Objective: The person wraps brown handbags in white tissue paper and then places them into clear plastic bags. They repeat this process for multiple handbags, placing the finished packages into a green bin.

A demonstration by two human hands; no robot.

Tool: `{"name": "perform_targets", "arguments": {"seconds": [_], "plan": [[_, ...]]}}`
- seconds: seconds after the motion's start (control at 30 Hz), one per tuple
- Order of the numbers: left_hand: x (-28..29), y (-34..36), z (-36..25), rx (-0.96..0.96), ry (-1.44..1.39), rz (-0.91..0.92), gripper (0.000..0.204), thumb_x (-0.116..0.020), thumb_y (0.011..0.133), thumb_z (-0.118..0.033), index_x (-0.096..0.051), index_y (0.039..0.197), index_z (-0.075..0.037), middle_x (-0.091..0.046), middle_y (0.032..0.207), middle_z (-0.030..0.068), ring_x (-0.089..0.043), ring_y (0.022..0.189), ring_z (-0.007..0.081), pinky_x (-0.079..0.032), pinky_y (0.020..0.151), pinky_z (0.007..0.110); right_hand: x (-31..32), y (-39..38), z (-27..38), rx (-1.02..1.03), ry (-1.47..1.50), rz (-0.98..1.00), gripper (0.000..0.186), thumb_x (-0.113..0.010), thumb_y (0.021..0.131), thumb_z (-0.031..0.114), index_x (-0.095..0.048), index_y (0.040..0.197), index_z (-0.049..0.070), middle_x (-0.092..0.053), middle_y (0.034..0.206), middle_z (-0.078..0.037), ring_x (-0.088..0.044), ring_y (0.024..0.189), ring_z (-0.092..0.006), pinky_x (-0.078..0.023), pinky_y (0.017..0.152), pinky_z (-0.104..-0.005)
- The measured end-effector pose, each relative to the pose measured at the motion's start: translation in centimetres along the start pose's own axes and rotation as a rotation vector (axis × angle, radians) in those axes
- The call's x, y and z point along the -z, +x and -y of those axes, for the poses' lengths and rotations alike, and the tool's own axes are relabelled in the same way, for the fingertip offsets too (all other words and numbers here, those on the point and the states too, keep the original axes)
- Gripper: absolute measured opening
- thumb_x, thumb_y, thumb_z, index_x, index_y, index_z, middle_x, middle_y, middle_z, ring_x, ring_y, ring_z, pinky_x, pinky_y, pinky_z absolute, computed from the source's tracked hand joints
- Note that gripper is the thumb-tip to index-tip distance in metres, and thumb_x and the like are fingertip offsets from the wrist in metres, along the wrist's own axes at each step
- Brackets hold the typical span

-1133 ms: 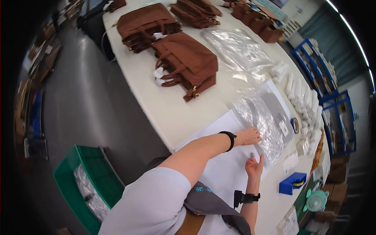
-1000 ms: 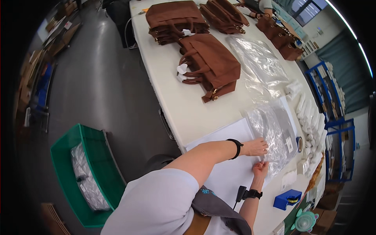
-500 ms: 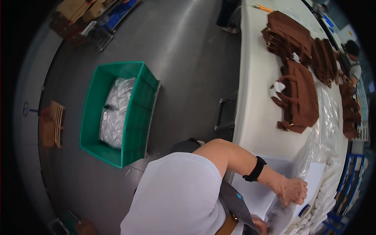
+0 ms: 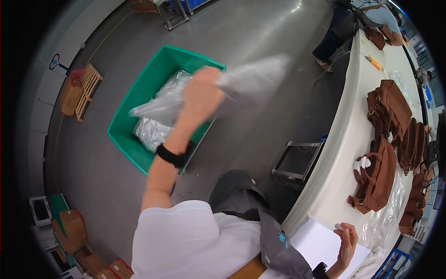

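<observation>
Held over the green bin, my left hand is closed on a clear plastic bag. The bag spreads to both sides of the fist and is smeared by motion; whether anything lies inside it I cannot tell. Below it, shiny plastic-wrapped bundles lie in the bin. My right hand is above white sheets on the table, fingers loosely bent and apart. Something small and white shows at a fingertip, too small to name.
Brown handbags stand along the long white table, beside clear plastic film. An orange-handled tool lies farther up. Another person leans at the far end. A metal stool stands by the table; cartons are at lower left.
My left hand has swung left from the table to above the green bin, carrying the plastic bag. My right hand has come up over the white sheets. The view has turned left.
</observation>
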State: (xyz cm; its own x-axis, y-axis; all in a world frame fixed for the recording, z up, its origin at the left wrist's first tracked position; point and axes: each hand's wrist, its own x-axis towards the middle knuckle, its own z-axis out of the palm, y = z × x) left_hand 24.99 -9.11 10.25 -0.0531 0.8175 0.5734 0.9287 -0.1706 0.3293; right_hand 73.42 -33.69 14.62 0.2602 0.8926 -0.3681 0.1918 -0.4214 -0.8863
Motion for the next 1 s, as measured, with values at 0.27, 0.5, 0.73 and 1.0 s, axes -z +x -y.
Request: {"name": "perform_targets", "arguments": {"seconds": [0.27, 0.5, 0.73, 1.0], "plan": [[-10.2, -0.5, 19.5, 0.17, 0.577, 0.17, 0.035, -0.061, 0.067, -0.011, -0.054, 0.101, -0.006, -0.051, 0.105, 0.0129, -0.053, 0.092, 0.0332, -0.037, 0.076, 0.051, -4.1, -0.2, -1.0, -0.112, -0.003, 0.072, 0.025, -0.054, 0.09, 0.019, -0.058, 0.098, -0.005, -0.062, 0.089, -0.011, -0.059, 0.079, -0.0183, -0.047, 0.078, -0.0309], [-22.9, -1.0, -6.7, -0.369, -0.191, 0.619, 0.034, -0.057, 0.076, -0.012, -0.059, 0.11, -0.011, -0.057, 0.112, 0.0102, -0.052, 0.108, 0.0262, -0.033, 0.093, 0.046, -5.4, -3.6, -1.4, -0.159, -0.124, -0.085, 0.027, -0.053, 0.09, 0.02, -0.057, 0.102, -0.004, -0.063, 0.091, -0.012, -0.061, 0.083, -0.0187, -0.048, 0.077, -0.0308], [-27.3, -3.5, -34.8, -1.01, -0.728, 0.398, 0.035, -0.054, 0.072, 0.0, -0.057, 0.106, -0.006, -0.052, 0.112, 0.0098, -0.045, 0.11, 0.0249, -0.028, 0.094, 0.045, -5.8, -11.6, -6.2, -0.284, -0.1, -0.363, 0.028, -0.055, 0.089, 0.02, -0.057, 0.104, -0.003, -0.064, 0.095, -0.013, -0.061, 0.085, -0.0192, -0.048, 0.078, -0.0303], [-31.2, -3.0, -45.8, -1.499, -0.337, 0.589, 0.032, -0.063, 0.074, -0.028, -0.056, 0.095, -0.005, -0.061, 0.089, 0.0115, -0.052, 0.099, 0.0275, -0.028, 0.092, 0.047, -10.7, -21.4, -10.2, -0.479, 0.223, -0.743, 0.029, -0.054, 0.089, 0.022, -0.057, 0.103, -0.003, -0.064, 0.089, -0.01, -0.059, 0.083, -0.0158, -0.046, 0.074, -0.028]]}}
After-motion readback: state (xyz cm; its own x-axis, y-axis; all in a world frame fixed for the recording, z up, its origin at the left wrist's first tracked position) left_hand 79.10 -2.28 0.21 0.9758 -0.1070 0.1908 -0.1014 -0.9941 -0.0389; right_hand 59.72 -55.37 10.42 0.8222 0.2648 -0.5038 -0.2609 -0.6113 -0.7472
